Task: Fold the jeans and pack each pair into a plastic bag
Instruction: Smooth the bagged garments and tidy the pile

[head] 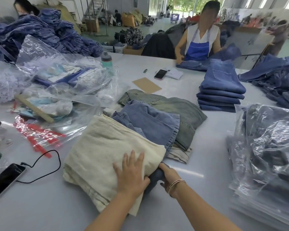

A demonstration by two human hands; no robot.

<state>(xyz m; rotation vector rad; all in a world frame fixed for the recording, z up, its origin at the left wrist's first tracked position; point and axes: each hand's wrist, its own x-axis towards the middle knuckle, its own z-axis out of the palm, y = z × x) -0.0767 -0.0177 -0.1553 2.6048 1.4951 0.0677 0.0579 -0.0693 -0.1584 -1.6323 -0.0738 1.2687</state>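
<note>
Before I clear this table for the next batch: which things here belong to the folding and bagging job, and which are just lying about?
Job:
- cream jeans, left hand flat on top
- dark garment, gripped by right hand
- folded blue stack
- bagged jeans
- empty plastic bags

Lying about:
- charging phone
- second phone
- bottle
- cardboard sheet

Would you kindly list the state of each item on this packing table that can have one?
cream jeans: folded, left hand flat on top
dark blue jeans: under the cream pair, gripped by right hand
light blue jeans: folded, overlapping the grey-green jeans
blue jeans stack: folded, unbagged
bagged jeans: packed in plastic, stacked
phone: cable plugged in, screen dark
bottle: upright, capped
</note>
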